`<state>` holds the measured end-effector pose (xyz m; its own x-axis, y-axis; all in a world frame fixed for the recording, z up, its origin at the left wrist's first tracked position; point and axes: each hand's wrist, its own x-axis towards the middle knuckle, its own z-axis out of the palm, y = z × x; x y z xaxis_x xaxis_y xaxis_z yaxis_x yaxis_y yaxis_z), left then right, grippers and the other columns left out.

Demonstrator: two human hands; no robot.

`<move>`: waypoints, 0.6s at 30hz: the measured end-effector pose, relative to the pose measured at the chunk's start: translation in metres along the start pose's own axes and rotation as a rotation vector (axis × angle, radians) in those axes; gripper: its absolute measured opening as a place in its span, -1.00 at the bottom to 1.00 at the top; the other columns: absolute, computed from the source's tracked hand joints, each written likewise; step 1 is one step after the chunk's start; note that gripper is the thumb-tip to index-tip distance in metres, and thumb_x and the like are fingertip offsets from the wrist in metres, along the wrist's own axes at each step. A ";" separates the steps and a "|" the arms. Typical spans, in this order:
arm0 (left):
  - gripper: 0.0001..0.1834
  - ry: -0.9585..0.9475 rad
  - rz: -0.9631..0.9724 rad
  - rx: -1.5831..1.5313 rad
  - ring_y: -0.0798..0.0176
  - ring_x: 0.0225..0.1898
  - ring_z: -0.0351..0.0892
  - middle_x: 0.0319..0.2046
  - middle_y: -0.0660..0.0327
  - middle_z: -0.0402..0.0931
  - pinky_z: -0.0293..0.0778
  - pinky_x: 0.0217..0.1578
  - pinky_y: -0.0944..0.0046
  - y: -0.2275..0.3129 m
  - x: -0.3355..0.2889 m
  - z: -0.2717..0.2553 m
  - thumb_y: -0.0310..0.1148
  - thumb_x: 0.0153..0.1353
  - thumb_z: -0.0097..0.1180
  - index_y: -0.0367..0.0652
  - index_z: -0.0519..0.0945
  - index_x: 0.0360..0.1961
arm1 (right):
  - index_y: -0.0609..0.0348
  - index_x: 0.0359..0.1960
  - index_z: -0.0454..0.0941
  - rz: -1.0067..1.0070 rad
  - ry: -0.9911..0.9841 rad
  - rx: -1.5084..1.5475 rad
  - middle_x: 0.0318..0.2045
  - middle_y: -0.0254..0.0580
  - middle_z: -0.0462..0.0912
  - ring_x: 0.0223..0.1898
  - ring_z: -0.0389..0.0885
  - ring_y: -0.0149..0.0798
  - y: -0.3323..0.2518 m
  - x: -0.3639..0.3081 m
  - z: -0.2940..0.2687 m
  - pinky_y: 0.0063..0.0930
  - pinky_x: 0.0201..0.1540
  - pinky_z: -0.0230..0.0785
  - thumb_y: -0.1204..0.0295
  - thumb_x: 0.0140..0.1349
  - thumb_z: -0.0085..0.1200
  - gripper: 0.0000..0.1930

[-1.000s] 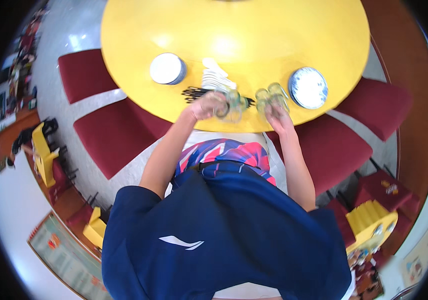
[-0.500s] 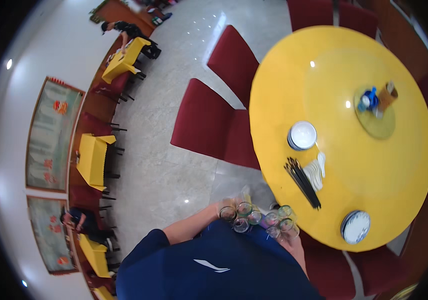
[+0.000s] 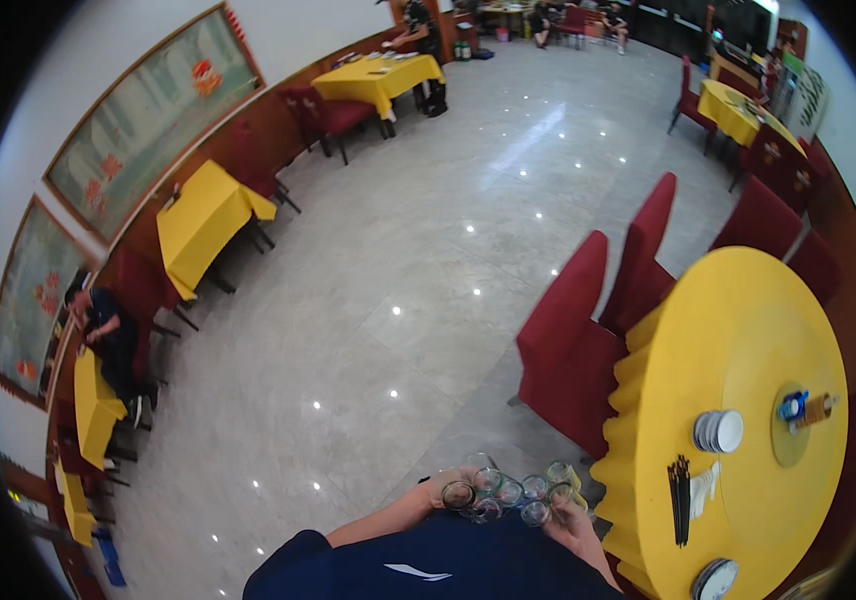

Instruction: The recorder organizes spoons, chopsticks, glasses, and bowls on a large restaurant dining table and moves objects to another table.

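Several clear drinking glasses are bunched in front of my dark blue shirt, with my left hand closed around their outer side. My right hand grips another cluster of glasses from the right. The two bunches sit side by side, rims facing up, and seem to touch. Some fingers are hidden behind the glass. Just right of my right hand stands a round table with a yellow cloth. It holds stacked white bowls, black chopsticks, white spoons and stacked plates.
A round turntable carries a blue item and a brown holder. Red chairs stand beyond the table. Along the left wall are yellow-covered tables; one person sits there, another stands farther off.
My view has tilted up, showing more floor and the far room; the round table now appears lower and farther right. The two glass bunches are closer together. Both hands keep their hold.
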<state>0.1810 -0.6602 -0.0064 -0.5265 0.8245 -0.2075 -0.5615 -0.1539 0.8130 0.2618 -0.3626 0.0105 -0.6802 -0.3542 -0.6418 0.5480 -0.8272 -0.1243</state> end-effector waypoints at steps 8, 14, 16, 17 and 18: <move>-0.30 0.506 0.393 -0.340 0.25 -0.25 0.64 -0.13 0.05 0.59 0.59 -0.21 0.31 0.027 -0.130 -0.084 -0.11 -0.01 0.42 -0.37 0.46 0.05 | 0.12 -0.15 0.49 0.384 0.009 -0.265 -0.25 -0.25 0.59 -0.32 0.61 -0.28 0.059 0.144 0.175 -0.53 -0.33 0.57 0.53 0.21 0.16 -0.81; -0.57 0.550 0.704 -1.194 0.00 -0.23 0.67 -0.08 -0.15 0.54 0.73 -0.37 0.24 -0.007 -0.174 -0.175 -0.44 0.19 0.10 -0.43 0.42 0.06 | 0.17 -0.03 0.44 0.609 -0.144 -0.216 -0.14 -0.10 0.60 -0.12 0.61 -0.13 0.105 0.287 0.259 -0.15 -0.01 0.52 0.55 0.18 0.16 -0.68; -0.55 0.823 0.719 -1.106 -0.01 -0.35 0.68 -0.07 -0.15 0.52 0.73 -0.40 0.26 0.006 -0.186 -0.210 -0.46 0.16 0.13 -0.44 0.42 0.07 | 0.16 -0.04 0.44 0.677 -0.116 -0.301 -0.14 -0.12 0.59 -0.12 0.61 -0.14 0.118 0.335 0.304 -0.18 -0.01 0.51 0.54 0.19 0.16 -0.70; -0.46 0.642 0.800 -1.133 -0.04 -0.23 0.65 -0.03 -0.08 0.52 0.72 -0.32 0.14 0.009 -0.195 -0.233 -0.41 0.04 0.30 -0.28 0.46 0.07 | 0.15 -0.06 0.45 0.707 -0.104 -0.378 -0.15 -0.14 0.59 -0.12 0.61 -0.16 0.126 0.359 0.326 -0.21 -0.01 0.51 0.53 0.20 0.16 -0.72; -0.35 0.452 0.871 -1.147 -0.07 -0.11 0.63 0.02 0.00 0.51 0.71 -0.24 0.03 0.020 -0.201 -0.258 -0.35 -0.09 0.47 -0.13 0.49 0.08 | 0.15 -0.06 0.45 0.744 -0.096 -0.393 -0.15 -0.14 0.59 -0.12 0.61 -0.16 0.135 0.389 0.343 -0.21 -0.01 0.51 0.53 0.20 0.16 -0.72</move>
<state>0.1106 -0.9697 -0.0890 -0.9746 0.0548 -0.2173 -0.0468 -0.9980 -0.0417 -0.0960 -0.7614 0.0031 -0.1043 -0.7963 -0.5958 0.9865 -0.1588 0.0395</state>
